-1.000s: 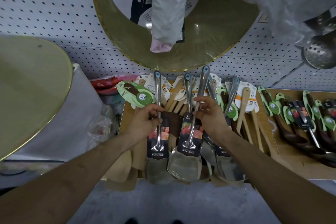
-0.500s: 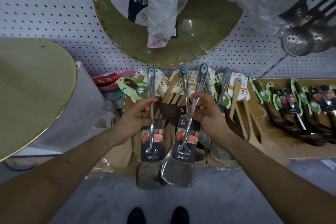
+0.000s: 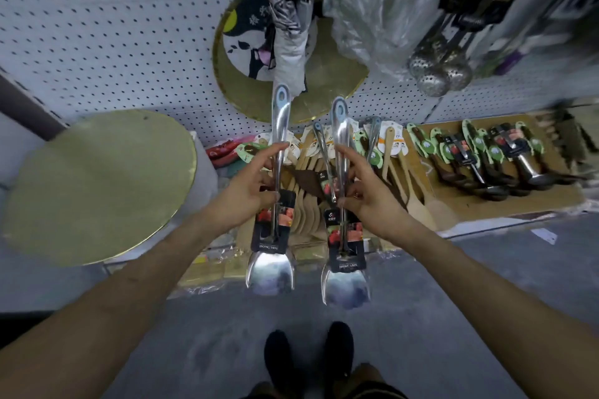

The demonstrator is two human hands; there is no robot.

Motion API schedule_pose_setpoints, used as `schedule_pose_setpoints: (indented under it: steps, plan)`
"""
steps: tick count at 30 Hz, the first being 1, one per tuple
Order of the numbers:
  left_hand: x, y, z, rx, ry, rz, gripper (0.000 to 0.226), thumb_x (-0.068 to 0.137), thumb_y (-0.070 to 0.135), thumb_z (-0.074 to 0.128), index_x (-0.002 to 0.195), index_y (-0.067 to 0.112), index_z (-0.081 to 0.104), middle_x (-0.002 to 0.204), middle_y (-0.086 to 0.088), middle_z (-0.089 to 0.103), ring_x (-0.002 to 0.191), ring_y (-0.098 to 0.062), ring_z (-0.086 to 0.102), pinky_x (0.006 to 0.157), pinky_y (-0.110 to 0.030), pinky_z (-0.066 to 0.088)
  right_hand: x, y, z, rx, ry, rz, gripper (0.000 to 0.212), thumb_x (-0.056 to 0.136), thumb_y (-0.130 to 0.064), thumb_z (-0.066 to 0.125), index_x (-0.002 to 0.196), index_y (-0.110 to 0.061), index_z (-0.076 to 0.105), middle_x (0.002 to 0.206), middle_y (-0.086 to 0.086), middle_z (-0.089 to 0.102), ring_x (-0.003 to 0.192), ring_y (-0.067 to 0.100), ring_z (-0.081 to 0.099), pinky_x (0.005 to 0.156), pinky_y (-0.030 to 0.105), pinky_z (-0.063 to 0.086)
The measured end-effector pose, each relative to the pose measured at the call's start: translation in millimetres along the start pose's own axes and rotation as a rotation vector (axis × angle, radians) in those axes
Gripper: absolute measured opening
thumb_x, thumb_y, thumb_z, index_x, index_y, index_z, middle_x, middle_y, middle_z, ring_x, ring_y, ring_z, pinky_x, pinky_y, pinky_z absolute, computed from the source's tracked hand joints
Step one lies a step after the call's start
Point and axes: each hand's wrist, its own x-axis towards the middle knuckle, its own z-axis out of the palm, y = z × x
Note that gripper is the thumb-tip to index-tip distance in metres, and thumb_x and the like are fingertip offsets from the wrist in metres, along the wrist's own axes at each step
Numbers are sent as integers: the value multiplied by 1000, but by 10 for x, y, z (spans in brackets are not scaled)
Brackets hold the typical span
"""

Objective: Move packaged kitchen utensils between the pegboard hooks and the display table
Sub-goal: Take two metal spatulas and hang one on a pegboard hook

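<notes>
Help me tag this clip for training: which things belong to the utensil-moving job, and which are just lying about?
Job: left hand, right hand, left spatula, right spatula, pegboard, table, wooden spoons.
Lying about: round gold board, folded umbrella, plastic bag.

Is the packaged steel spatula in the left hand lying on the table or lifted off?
Lifted. The left hand grips the packaged steel spatula by its handle, blade down over the floor.

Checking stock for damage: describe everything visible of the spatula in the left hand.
The spatula looks like shiny steel: a long handle with a blue-rimmed hanging hole and a broad blade. A dark printed card wraps its neck. It is upright, blade down; the left hand pinches its handle.
</notes>
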Motion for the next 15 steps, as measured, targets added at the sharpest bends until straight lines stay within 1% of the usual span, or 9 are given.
schedule_pose_setpoints:
  steps: [3, 4, 6, 8, 10, 11, 13, 14, 15]
  plan:
    - [-197, 292, -32, 73, 11, 86, 90, 92, -14, 67, 153, 49, 43, 152, 14, 47, 135, -23, 54, 106, -42, 53, -275, -275, -47, -37, 53, -47, 104, 96, 14, 66, 160, -59, 26, 137, -6, 51, 102, 32, 66, 86, 47, 63]
    - [-254, 396, -36, 96, 14, 114, 88, 92, -12, 68, 152, 47, 44, 149, 22, 49, 139, -23, 50, 114, -43, 48, -377, -372, -71, -37, 72, -69, 103, 96, 12, 67, 160, -58, 25, 130, -13, 51, 102, 25, 66, 87, 41, 62]
    - [-335, 615, -32, 135, 16, 177, 84, 93, -9, 70, 150, 47, 47, 136, 33, 52, 137, -20, 50, 119, -46, 43, -585, -548, -159, -43, 120, -114, 101, 96, 10, 69, 161, -53, 25, 125, -25, 48, 100, 10, 64, 88, 32, 58]
    - [-390, 853, 1, 164, 9, 218, 81, 94, -5, 72, 148, 51, 48, 141, 32, 52, 135, -15, 51, 115, -44, 46, -770, -700, -271, -43, 170, -139, 100, 96, 10, 70, 163, -49, 24, 130, -22, 49, 97, 5, 63, 81, 27, 57]
    - [-414, 1122, 80, 183, -10, 257, 76, 96, 2, 73, 145, 55, 49, 150, 32, 48, 134, -7, 52, 110, -33, 49, -942, -846, -419, -43, 229, -142, 104, 96, 11, 69, 163, -53, 21, 142, -3, 51, 99, 23, 65, 82, 44, 62]
    - [-405, 1254, 135, 186, -19, 284, 74, 96, 4, 73, 143, 57, 50, 152, 31, 47, 132, -3, 52, 105, -25, 49, -1025, -905, -504, -39, 257, -147, 106, 96, 11, 68, 163, -55, 20, 149, 1, 47, 108, 31, 64, 88, 54, 61]
    - [-358, 1539, 283, 178, -52, 325, 74, 96, 7, 74, 140, 62, 51, 151, 29, 47, 125, 3, 54, 89, -12, 52, -1193, -1003, -704, -33, 312, -167, 108, 95, 13, 67, 163, -56, 19, 163, -9, 35, 138, 27, 53, 109, 59, 52]
    - [-321, 1678, 375, 172, -69, 346, 73, 96, 7, 74, 138, 63, 51, 150, 30, 47, 122, 4, 55, 85, -9, 51, -1269, -1043, -817, -28, 342, -177, 108, 95, 14, 66, 164, -55, 18, 165, -16, 31, 145, 20, 47, 114, 55, 50]
    - [-276, 1811, 474, 165, -85, 372, 72, 96, 7, 74, 137, 62, 52, 149, 30, 48, 119, 4, 57, 85, -7, 50, -1346, -1081, -937, -22, 370, -184, 109, 95, 15, 65, 164, -55, 18, 164, -17, 31, 139, 16, 50, 109, 52, 53]
